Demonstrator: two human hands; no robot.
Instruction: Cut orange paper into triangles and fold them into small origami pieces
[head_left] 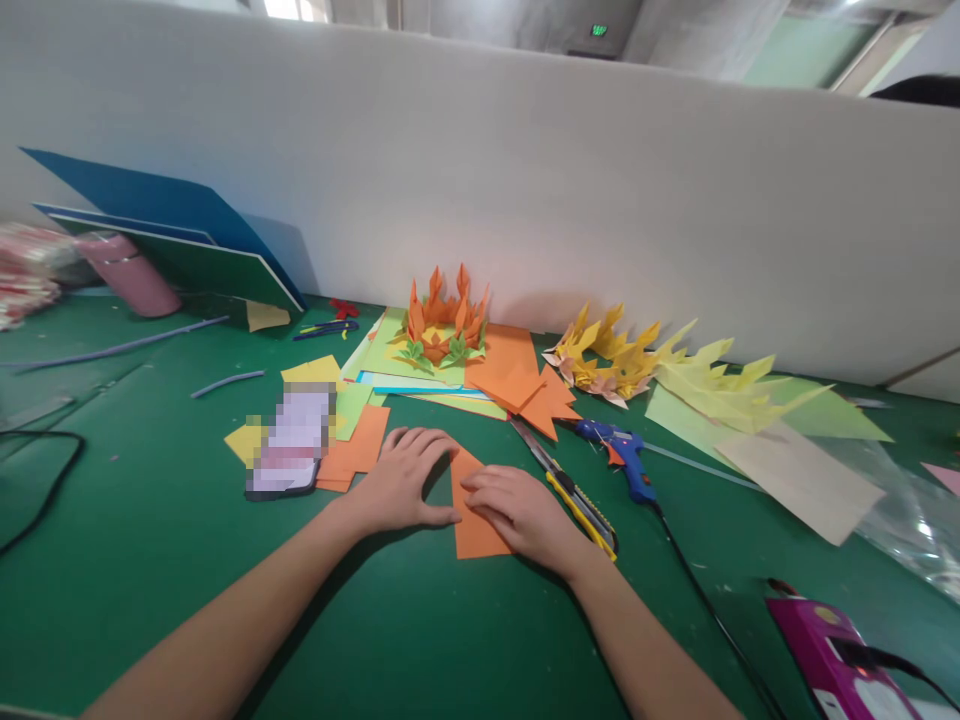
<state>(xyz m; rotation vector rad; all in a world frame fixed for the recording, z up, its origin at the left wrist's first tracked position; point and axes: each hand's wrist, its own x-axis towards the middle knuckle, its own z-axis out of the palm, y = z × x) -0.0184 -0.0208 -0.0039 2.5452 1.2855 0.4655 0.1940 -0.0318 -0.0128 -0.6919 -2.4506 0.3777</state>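
Across the green counter (375,640), from left to right, the work looks partly done. My left grip (409,478) is spread wide, thumb and fingertips at the left edge of 1 orange sheet (477,541), with nothing pinched that I can see. Behind it, 1 orange ring (437,320) stands formed, with green leaves (459,350). The orange sheet lies on the counter before me, mostly plain, so I judge its shaping barely begun. My right grip (529,515) rests over it, fingers together; I cannot tell whether it pinches the paper. Farther right, 1 golden ring (646,360) looks formed, and 1 pale yellow spiky piece (724,385) looks less closed up.

Counted the same way: 1 pink bottle (131,275), 2 purple strips (127,343), 1 phone (292,450), 1 cutter (577,503), 1 glue gun (634,465), 1 magenta device (799,630). The loose papers (370,440) overlap too much to count.
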